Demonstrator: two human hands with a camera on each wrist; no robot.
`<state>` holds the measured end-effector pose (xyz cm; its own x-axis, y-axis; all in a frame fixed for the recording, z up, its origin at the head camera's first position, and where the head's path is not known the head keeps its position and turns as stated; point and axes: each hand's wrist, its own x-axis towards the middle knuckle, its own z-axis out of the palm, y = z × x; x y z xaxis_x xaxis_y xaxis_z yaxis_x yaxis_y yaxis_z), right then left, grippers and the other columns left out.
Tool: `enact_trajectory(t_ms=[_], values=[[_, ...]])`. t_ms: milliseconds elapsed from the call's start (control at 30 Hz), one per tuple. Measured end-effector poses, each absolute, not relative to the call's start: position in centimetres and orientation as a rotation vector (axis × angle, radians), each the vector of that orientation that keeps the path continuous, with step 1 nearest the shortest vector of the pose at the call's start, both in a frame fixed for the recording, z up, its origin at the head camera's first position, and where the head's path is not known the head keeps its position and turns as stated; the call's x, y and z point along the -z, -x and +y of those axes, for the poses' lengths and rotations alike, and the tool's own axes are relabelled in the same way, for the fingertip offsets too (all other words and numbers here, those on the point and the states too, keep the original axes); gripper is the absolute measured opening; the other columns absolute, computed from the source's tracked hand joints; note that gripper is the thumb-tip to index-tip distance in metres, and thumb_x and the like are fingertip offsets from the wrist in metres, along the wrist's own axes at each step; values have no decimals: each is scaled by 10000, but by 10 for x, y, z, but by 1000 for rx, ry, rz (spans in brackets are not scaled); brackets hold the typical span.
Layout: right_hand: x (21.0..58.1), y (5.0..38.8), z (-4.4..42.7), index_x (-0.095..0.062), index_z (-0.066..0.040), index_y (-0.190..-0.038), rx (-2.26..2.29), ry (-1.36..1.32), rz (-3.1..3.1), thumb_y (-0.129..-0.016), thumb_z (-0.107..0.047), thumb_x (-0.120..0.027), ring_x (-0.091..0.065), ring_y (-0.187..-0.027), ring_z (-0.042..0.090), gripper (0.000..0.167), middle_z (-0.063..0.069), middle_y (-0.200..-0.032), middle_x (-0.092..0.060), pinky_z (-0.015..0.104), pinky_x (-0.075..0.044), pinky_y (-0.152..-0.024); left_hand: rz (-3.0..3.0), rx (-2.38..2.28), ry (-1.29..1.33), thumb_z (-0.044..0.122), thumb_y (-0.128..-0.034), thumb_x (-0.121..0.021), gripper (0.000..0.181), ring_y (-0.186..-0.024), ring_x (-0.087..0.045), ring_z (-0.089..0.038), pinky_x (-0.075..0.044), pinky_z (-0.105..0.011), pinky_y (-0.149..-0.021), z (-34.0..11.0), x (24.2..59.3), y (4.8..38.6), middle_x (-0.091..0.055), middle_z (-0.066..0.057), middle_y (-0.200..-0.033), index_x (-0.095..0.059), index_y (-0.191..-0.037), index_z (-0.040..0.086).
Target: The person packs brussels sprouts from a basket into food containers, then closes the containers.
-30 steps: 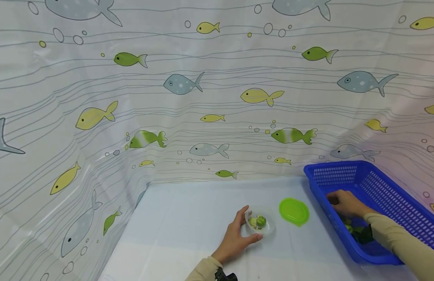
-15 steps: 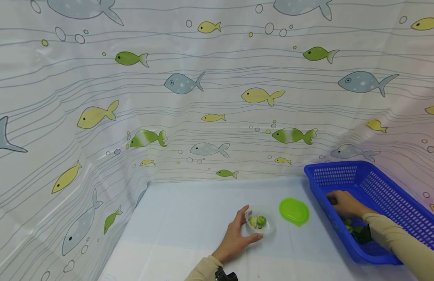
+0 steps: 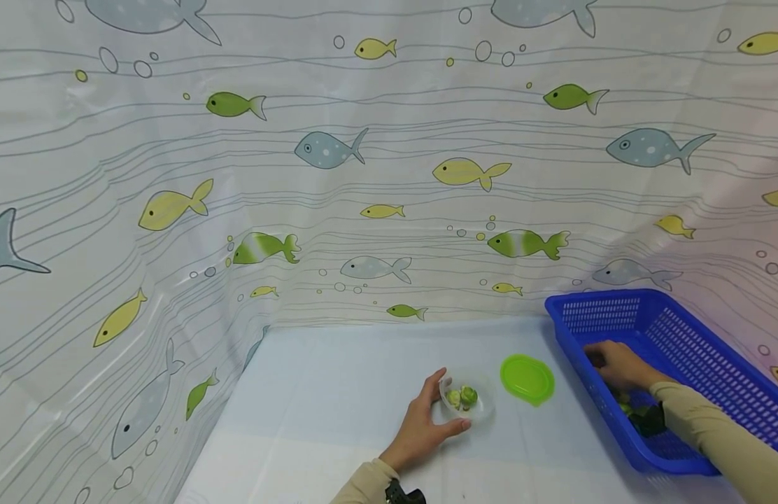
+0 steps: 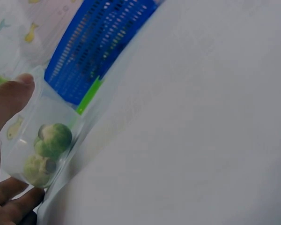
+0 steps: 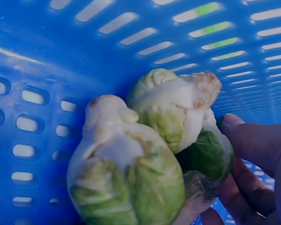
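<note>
My left hand (image 3: pixel 420 430) holds a small clear plastic tub (image 3: pixel 485 407) on the table, thumb on one side and fingers on the other. Two Brussels sprouts (image 4: pixel 54 140) lie inside it. My right hand (image 3: pixel 625 365) is down in a blue plastic basket (image 3: pixel 694 322), near its left wall. In the right wrist view, the thumb and fingers pinch a dark green Brussels sprout (image 5: pixel 211 157), partly hidden behind others. A large pale-stemmed sprout (image 5: pixel 126 173) and another sprout (image 5: pixel 161 110) lie beside it.
A bright green lid (image 3: pixel 526 379) lies flat between the tub and the basket. White cloth covers the table (image 3: pixel 320 392). A fish-patterned curtain (image 3: pixel 389 175) stands behind and along both sides.
</note>
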<state>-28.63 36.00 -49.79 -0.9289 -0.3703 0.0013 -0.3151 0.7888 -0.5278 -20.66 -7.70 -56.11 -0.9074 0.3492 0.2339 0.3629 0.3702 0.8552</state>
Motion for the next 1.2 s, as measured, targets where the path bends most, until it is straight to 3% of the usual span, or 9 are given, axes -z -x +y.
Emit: enact_trajectory(t_ms=[433, 633, 733, 900, 1200], values=[[490, 285, 360, -726, 60, -1192, 774, 536, 2897, -947, -8, -709, -739, -990, 332, 255, 156, -1091, -774, 553, -604, -881, -2596, 1649, 650, 445, -915, -836, 972, -1432, -567, -290, -442, -511, -1191, -76, 558, 206, -559, -111, -1581, -292, -1666, 155], [486, 286, 361, -737, 14, -1167, 760, 563, 2950, -955, -1, -692, -718, -961, 268, 218, 93, -1060, -766, 491, -610, -833, -2595, 1632, 650, 446, -908, -840, 975, -1423, -575, -284, -445, -512, -1189, -76, 560, 207, -566, -101, -1575, -298, -1662, 149], [481, 284, 362, -728, 30, -1196, 785, 578, 2960, -956, -7, -701, -714, -964, 271, 244, 108, -1077, -764, 418, -605, -797, -2595, 1630, 646, 438, -905, -844, 974, -1420, -577, -282, -447, -515, -1186, -76, 561, 207, -569, -97, -1574, -300, -1661, 153], [469, 280, 363, -749, -47, -1219, 839, 601, 2975, -969, -46, -721, -710, -992, 241, 251, 81, -1122, -769, 274, -563, -768, -2596, 1651, 643, 435, -909, -841, 970, -1422, -572, -282, -444, -524, -1186, -76, 561, 206, -568, -99, -1576, -296, -1663, 163], [451, 276, 355, -755, -83, -1249, 920, 641, 3025, -979, -40, -730, -688, -973, 97, 275, 85, -1165, -773, 238, -580, -774, -2603, 1660, 631, 496, -899, -835, 994, -1428, -564, -246, -435, -506, -1195, -76, 561, 207, -561, -66, -1581, -289, -1670, 185]])
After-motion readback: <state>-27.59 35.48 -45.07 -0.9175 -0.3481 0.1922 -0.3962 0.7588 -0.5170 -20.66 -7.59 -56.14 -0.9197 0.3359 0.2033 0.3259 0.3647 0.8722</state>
